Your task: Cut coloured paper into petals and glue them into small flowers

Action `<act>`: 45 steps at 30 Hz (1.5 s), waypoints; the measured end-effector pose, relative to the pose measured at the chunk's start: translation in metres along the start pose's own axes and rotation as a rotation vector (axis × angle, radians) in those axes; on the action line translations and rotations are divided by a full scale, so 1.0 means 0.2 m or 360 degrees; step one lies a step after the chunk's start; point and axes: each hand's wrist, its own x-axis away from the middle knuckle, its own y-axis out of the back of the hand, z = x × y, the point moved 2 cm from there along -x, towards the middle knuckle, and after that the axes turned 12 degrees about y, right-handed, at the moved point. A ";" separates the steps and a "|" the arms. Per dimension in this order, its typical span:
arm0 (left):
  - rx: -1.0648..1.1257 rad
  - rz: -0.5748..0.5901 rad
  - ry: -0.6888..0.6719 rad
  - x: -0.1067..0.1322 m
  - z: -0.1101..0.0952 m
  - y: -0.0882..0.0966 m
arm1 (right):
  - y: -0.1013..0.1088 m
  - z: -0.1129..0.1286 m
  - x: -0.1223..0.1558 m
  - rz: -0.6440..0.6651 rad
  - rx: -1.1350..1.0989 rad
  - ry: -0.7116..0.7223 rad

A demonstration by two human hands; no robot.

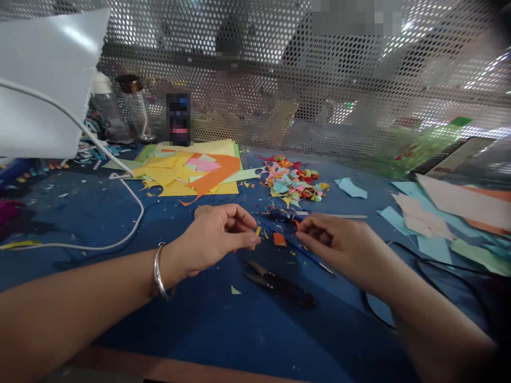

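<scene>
My left hand [221,234], with a silver bangle at the wrist, is closed in a pinch. A narrow yellow paper strip [258,232] shows at its fingertips. Across from it, my right hand [337,236] pinches a small curled orange paper strip [296,225]. Between the hands lies a small orange paper piece [279,239] on the blue tabletop [191,330]. Black thread snips [279,284] rest below, blades pointing left. A thin blue-handled tool [311,256] lies beside my right fingers, and another blue-handled tool [287,214] is behind them.
A pile of small colourful paper shapes [293,181] lies behind the hands. Yellow and orange paper sheets [215,175] are at the back left, blue and pink scraps [427,213] at the right. A white cable [139,213], black cable [423,260], bottles [138,111] and perforated metal screen [255,106] surround them.
</scene>
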 end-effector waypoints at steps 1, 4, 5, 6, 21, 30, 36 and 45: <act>0.0036 -0.0013 0.0003 0.00 0.00 0.00 | -0.01 -0.02 0.00 0.0086 0.0101 -0.0024; 0.0098 -0.0007 0.0001 0.00 0.00 0.00 | -0.03 -0.03 0.00 0.0287 0.0373 -0.0005; 0.0111 -0.0002 0.0010 0.00 0.00 0.01 | -0.04 -0.02 0.01 0.0325 0.0450 0.0014; 0.0121 0.0004 0.0023 0.00 0.00 0.00 | -0.05 -0.01 0.01 0.0346 0.0520 0.0022; 0.0259 0.0030 0.0167 0.00 0.00 -0.01 | -0.01 0.04 0.01 0.0096 0.0531 -0.0028; 0.0262 0.0079 0.0284 0.00 -0.01 -0.04 | -0.03 0.16 0.03 -0.0056 0.0097 0.0526; 0.0258 0.0176 0.0319 0.00 0.00 -0.05 | -0.04 0.16 0.03 -0.0047 0.0091 0.0575; 0.0385 0.0302 0.0428 0.00 0.02 -0.05 | -0.04 0.18 0.03 0.0006 0.0039 0.0613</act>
